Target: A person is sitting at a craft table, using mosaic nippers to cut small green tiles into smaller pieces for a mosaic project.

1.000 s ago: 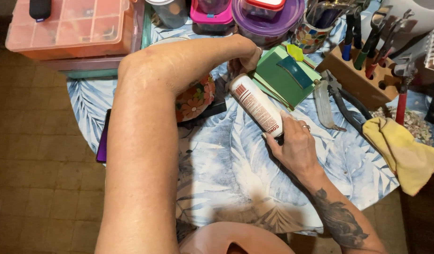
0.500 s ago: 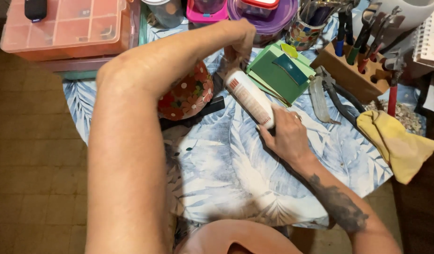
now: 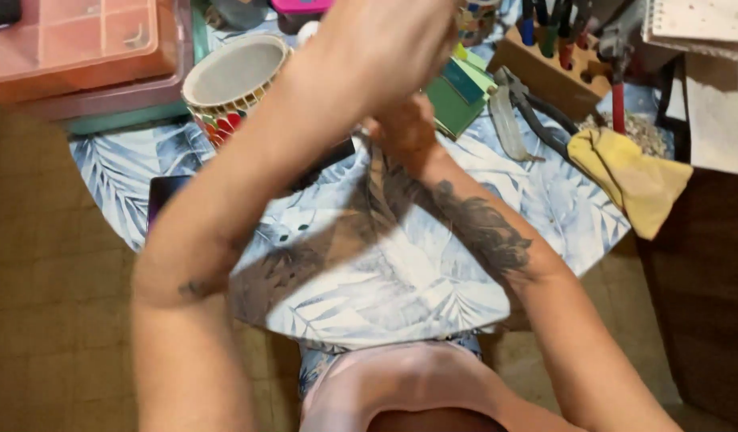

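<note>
Above the round surface [image 3: 433, 288] with its pale blue leaf-print cloth, the left hand [image 3: 385, 40] and right hand [image 3: 401, 132] meet, blurred; whether either is clamped on anything I cannot tell. Left of them stands a round mosaic bowl [image 3: 233, 80]; right of them lie green card sheets [image 3: 457, 92] and a crumpled yellow cloth [image 3: 633, 180].

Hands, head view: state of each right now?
Left hand: raised and blurred, grip cannot be told.
Right hand: partly hidden behind the left forearm, cannot be told.
</note>
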